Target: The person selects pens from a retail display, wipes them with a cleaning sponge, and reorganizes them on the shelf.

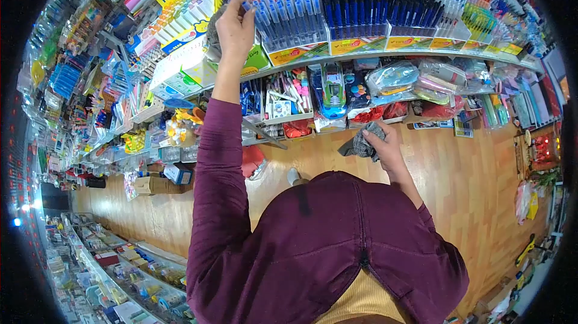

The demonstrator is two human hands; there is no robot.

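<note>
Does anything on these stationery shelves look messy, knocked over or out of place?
Nothing stands out. The blue pens in the top display box stand in tidy rows where the left hand reaches. The right hand grips a crumpled grey cloth. The packets on the lower shelf are crowded, but nothing has spilled.

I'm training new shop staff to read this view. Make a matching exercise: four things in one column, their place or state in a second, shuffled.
Things:
1. left hand
2. right hand
3. grey cloth
4. blue pens

Places or states:
A. stacked in a display box on the upper shelf
B. raised to the pen display
C. bunched up in a hand
D. lowered near the lower shelf, gripping fabric

Pairs: 1-B, 2-D, 3-C, 4-A
</note>
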